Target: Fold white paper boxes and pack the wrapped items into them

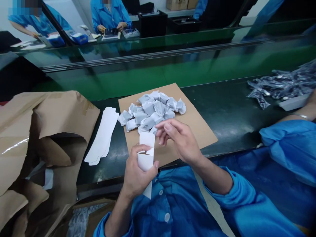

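Observation:
My left hand (136, 176) is closed round a narrow white box (145, 162), held upright above the table's front edge. The box's top flap stands up and a dark slot shows at its mouth. Just right of that flap, my right hand (184, 140) hangs with fingers loosely bent and apart; I see nothing in it. Behind both hands, a heap of small items wrapped in whitish paper (148, 108) lies on a brown cardboard sheet (195, 131). Some wrappers carry dark printed marks. Left of the sheet rests a stack of flat white cartons (103, 136).
A large opened brown cardboard box (66, 115) stands at the left. Clear-bagged dark items (283, 84) are piled at the right, near another person's arm (302, 112). Beyond the green conveyor side (158, 75), co-workers in blue sit by black bins (152, 24).

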`<state>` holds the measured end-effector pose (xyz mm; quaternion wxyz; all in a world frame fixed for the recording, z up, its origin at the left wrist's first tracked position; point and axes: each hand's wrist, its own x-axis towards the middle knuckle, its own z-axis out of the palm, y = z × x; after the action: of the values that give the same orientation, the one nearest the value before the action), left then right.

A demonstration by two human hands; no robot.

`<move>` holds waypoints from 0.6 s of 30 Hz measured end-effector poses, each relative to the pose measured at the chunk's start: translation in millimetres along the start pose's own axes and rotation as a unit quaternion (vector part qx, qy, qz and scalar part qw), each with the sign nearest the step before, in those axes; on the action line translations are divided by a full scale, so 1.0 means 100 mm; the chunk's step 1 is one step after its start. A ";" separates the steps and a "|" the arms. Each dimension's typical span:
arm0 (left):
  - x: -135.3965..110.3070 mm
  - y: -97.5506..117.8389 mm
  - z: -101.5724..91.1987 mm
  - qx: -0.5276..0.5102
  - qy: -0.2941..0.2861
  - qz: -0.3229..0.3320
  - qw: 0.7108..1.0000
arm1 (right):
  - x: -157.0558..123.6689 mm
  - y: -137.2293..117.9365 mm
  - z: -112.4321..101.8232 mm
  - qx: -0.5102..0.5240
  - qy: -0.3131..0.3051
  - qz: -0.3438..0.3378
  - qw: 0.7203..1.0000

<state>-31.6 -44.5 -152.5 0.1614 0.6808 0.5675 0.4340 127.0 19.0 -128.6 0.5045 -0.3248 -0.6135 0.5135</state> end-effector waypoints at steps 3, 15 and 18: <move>-0.03 -0.01 0.03 0.008 -0.001 0.009 1.000 | 0.14 -0.01 0.03 0.119 -0.115 0.124 0.978; -0.11 -0.09 0.19 -0.068 0.069 -0.014 0.995 | 0.06 -0.10 0.07 -0.005 -0.133 0.104 0.986; -0.11 -0.05 0.13 -0.008 0.033 -0.036 0.999 | 0.02 -0.13 0.05 -0.055 -0.148 0.056 0.986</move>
<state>-24.9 -49.5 -167.7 0.1636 0.6438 0.5930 0.4551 123.0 15.8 -115.1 0.3604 -0.3064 -0.6893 0.5487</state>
